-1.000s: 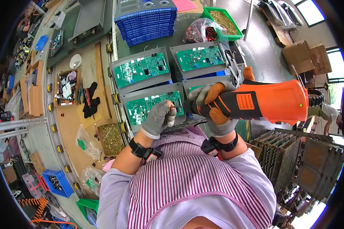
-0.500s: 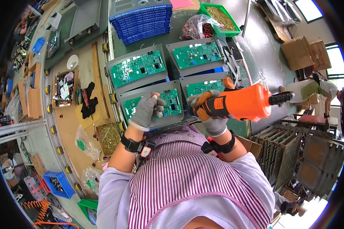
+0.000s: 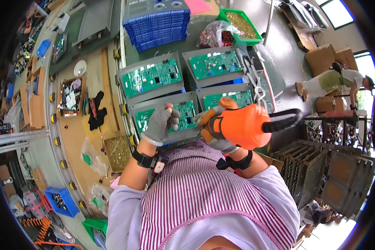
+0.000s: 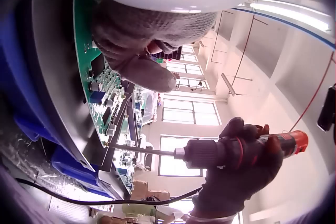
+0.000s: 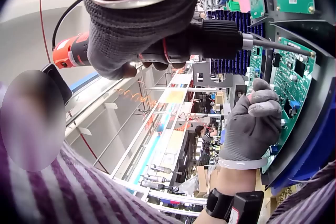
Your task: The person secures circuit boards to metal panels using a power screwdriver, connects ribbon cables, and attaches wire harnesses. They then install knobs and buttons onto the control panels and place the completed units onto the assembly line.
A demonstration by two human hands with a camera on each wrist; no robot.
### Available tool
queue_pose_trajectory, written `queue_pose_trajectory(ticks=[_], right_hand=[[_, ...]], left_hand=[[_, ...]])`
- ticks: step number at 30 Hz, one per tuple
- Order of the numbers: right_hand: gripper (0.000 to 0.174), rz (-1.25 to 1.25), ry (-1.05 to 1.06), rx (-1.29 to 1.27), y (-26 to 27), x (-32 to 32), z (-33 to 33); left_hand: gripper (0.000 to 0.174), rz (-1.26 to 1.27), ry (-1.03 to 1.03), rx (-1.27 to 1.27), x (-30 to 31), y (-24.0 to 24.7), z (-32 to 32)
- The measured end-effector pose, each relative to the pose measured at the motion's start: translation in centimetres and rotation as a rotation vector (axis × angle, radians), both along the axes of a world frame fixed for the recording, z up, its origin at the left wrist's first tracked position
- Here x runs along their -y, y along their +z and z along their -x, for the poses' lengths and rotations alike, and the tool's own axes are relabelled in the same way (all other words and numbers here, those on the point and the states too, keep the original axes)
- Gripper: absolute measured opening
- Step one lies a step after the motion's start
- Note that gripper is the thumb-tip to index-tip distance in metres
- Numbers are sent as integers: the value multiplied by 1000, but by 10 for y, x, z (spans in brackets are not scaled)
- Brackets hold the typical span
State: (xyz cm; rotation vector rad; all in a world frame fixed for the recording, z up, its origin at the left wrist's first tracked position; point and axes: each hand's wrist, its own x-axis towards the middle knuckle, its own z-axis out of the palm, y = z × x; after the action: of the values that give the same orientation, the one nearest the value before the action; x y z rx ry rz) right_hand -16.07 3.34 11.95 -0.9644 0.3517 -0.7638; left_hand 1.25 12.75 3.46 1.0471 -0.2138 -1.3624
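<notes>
In a grey glove with bare fingertips, my right hand (image 3: 214,129) grips an orange and black electric screwdriver (image 3: 250,125). The long bit (image 4: 139,149) reaches down to a corner of the nearest green circuit board (image 3: 187,110), its tip right at a screw spot there. That board lies on a grey panel (image 3: 193,134). My gloved left hand (image 3: 159,121) hovers low over the same board, left of the tool, fingers curled in. Nothing shows between them, and the inside of the palm is hidden. In the head view the screwdriver's body covers the bit.
Three more panels with boards (image 3: 152,77) lie beside and beyond. Behind them stand stacked blue panels (image 3: 156,31), a bag of red parts (image 3: 214,35) and a green bin (image 3: 237,23). A black cable (image 3: 285,118) trails from the screwdriver. A screw box (image 3: 116,153) is at left.
The screwdriver's rear end has swung left and toward my body, so the tool stands steeper over the board's right corner. My left hand has drawn back leftward from the bit.
</notes>
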Motion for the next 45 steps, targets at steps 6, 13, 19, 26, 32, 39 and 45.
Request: queue_pose_trajectory(ticks=[6, 13, 19, 26, 32, 39, 45], right_hand=[[65, 1125, -49, -401, 16, 26, 1], [22, 472, 5, -8, 42, 30, -12], [12, 315, -123, 297, 64, 17, -28], [13, 394, -23, 231, 58, 8, -31], [15, 420, 78, 89, 57, 11, -31], [77, 532, -43, 55, 55, 19, -44], [19, 490, -103, -111, 56, 16, -65]], left_hand=[[17, -44, -62, 106, 2, 7, 2], [17, 64, -22, -80, 6, 4, 4], [8, 171, -16, -417, 1, 11, 17], [14, 195, -13, -328, -14, 12, 17], [20, 123, -5, -170, -14, 21, 16], [24, 139, -24, -4, -11, 18, 9], [16, 62, 191, 314, -17, 25, -22]])
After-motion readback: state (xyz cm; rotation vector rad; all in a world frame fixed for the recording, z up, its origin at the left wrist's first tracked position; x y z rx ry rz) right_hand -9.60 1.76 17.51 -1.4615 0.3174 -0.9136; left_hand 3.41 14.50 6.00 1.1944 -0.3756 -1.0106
